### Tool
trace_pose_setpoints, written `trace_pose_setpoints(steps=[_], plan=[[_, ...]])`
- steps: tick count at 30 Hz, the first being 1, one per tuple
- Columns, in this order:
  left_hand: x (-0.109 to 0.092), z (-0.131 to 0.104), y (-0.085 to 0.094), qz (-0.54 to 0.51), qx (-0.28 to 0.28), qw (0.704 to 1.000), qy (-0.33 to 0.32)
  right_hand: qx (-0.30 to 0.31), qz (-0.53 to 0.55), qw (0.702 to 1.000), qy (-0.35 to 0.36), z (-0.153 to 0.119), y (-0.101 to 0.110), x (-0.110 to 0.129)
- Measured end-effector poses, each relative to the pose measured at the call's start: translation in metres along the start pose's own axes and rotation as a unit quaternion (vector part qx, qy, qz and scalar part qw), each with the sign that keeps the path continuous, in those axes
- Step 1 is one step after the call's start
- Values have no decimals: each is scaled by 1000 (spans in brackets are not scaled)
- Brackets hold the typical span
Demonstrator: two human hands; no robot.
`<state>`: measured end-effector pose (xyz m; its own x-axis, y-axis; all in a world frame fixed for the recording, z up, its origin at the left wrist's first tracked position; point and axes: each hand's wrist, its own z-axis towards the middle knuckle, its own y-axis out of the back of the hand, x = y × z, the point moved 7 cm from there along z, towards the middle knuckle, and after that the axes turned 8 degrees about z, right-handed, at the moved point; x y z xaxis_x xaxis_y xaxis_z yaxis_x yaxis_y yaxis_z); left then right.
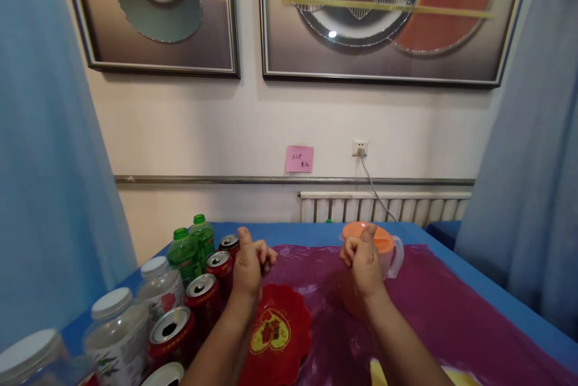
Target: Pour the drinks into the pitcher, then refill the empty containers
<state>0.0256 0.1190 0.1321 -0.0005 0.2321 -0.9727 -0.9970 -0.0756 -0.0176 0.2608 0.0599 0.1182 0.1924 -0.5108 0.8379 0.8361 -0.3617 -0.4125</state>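
Below framed pictures [382, 18], loosely curled, thumbs-up hands [249, 259] hover over a purple-covered blue table [456, 301].

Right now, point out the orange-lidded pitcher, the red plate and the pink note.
Orange-lidded pitcher [394, 261]: head view, handle.
Red plate [298, 345]: head view, right rim.
Pink note [299, 167]: head view, lower middle.

Left hand [249, 261] and right hand [365, 258], thumbs raised, above a blue table [280, 233] with a purple sheet [419, 295]. Red plate [295, 329] near the left forearm; orange-lidded jug [392, 253] behind the right hand; cans [203, 297], jars [118, 335] and green bottles [184, 256] at left.
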Motion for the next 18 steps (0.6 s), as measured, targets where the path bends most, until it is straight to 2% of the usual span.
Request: trace_pose_setpoints(steps=[12,18], plan=[[-3,-9,-9,12,28,999,-8,7,0,1000,-14,-2,-3,0],[-2,-9,-10,6,28,1000,9,16,-1,1000,-10,-3,-5,1]])
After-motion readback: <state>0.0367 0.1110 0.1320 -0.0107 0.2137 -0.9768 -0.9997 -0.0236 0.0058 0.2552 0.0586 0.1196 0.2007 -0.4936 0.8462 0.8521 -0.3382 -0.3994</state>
